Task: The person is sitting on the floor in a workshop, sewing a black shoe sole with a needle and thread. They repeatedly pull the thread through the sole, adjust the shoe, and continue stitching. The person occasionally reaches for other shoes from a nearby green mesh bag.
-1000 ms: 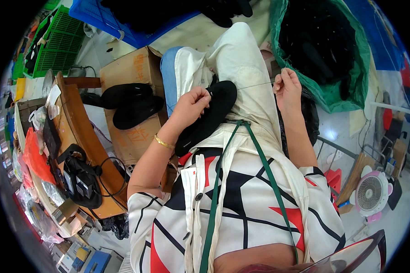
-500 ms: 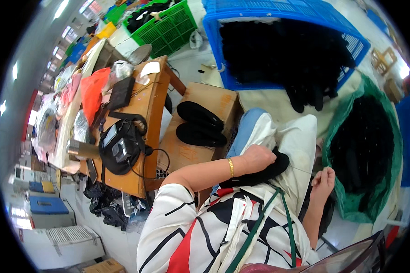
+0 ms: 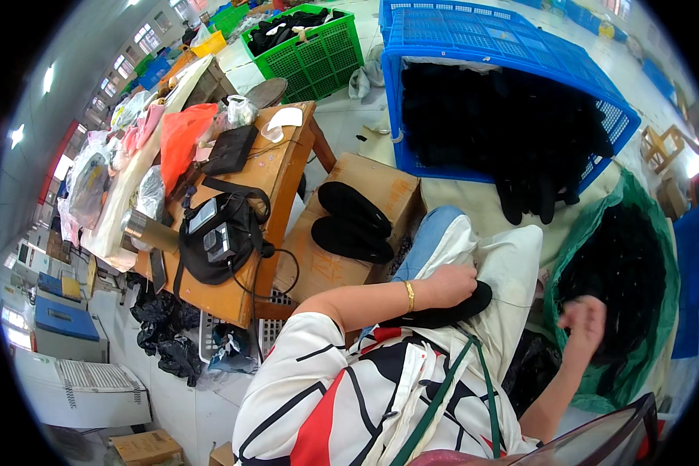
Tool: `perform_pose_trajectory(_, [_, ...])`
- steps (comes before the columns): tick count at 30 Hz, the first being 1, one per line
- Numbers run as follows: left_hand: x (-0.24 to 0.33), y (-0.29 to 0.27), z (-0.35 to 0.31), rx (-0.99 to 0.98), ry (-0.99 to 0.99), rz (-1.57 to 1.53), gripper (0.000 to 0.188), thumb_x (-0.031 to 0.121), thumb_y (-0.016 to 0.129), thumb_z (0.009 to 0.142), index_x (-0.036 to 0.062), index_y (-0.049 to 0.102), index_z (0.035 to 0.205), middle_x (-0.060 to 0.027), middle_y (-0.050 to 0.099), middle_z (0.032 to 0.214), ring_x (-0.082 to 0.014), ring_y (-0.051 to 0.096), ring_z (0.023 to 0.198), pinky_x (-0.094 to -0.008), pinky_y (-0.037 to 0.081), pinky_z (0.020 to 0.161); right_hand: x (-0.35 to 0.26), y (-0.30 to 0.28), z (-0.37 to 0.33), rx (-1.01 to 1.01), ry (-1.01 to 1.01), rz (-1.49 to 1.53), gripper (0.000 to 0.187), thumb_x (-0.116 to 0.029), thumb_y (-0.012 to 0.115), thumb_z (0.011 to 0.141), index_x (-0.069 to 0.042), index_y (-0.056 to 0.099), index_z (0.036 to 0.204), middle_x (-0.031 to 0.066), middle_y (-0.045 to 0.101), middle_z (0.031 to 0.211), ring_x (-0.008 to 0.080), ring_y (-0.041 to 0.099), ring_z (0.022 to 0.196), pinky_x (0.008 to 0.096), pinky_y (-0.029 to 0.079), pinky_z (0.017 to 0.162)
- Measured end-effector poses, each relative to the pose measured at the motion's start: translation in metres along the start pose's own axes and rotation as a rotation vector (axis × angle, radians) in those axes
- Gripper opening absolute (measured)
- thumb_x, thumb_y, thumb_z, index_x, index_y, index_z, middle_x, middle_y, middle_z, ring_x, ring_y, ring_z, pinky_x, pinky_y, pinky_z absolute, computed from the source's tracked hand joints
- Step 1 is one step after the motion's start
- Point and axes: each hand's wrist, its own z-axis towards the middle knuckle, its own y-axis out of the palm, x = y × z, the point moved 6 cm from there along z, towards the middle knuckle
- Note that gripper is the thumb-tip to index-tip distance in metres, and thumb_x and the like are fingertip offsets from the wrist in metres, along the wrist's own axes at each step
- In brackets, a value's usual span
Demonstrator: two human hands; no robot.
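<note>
A black cloth shoe (image 3: pixel 462 304) lies across my lap on a white apron (image 3: pixel 512 256). Closed over its upper edge, my left hand (image 3: pixel 452 286) grips it; a gold bracelet circles that wrist. Out to the right, by the green sack, my right hand (image 3: pixel 583 325) is raised with its fingers curled together, somewhat blurred. A thin dark thread (image 3: pixel 505 301) runs from the shoe toward that hand; its far end is too fine to follow. On a cardboard box (image 3: pixel 338 268) in front of me to the left rests a pair of black shoes (image 3: pixel 354 225), side by side.
A blue crate (image 3: pixel 512 35) heaped with black shoes lies ahead. At my right stands a green sack (image 3: pixel 555 311) of black items. The wooden table (image 3: pixel 287 163) on the left bears a black bag (image 3: pixel 221 241) and a metal flask (image 3: pixel 149 231). Farther back is a green crate (image 3: pixel 311 66).
My right hand has moved outward to the right, away from the shoe. The left hand keeps its grip on the shoe. The whole view has shifted slightly.
</note>
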Motion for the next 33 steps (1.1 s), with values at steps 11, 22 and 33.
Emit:
perform_pose_trajectory(11, [-0.003,-0.001,-0.018,0.147,-0.028,-0.140,0.010,0.019,0.065,0.086,0.0092,0.064,0.084,-0.0092,0.059,0.087,-0.0316,0.062,0.084,-0.0416,0.052,0.069,-0.207,0.024,-0.153,0.273,-1.859,0.063,0.005,0.000,0.061,0.085,-0.001,0.057,0.082,0.0113,0.055,0.071,0.0183,0.061,0.076,0.0488,0.033,0.106])
perform_pose_trajectory(22, [-0.005,0.007,-0.018,0.191,-0.070,-0.182,0.011,0.019,0.066,0.087,0.0082,0.066,0.086,-0.0090,0.060,0.087,-0.0308,0.063,0.082,-0.0402,0.052,0.069,-0.248,0.001,-0.202,0.216,-2.097,0.661,0.035,0.010,0.055,0.080,-0.009,0.042,0.054,-0.0057,0.045,0.051,0.0083,0.048,0.050,0.0490,0.031,0.113])
perform_pose_trajectory(33, [-0.005,0.006,-0.022,0.235,-0.056,-0.200,0.010,0.019,0.066,0.087,0.0086,0.066,0.087,-0.0090,0.060,0.087,-0.0309,0.063,0.081,-0.0402,0.052,0.068,-0.275,0.063,-0.163,0.369,-1.970,-0.624,0.033,-0.021,0.054,0.097,-0.015,0.053,0.065,-0.0034,0.059,0.056,0.0055,0.053,0.044,0.0303,0.043,0.092])
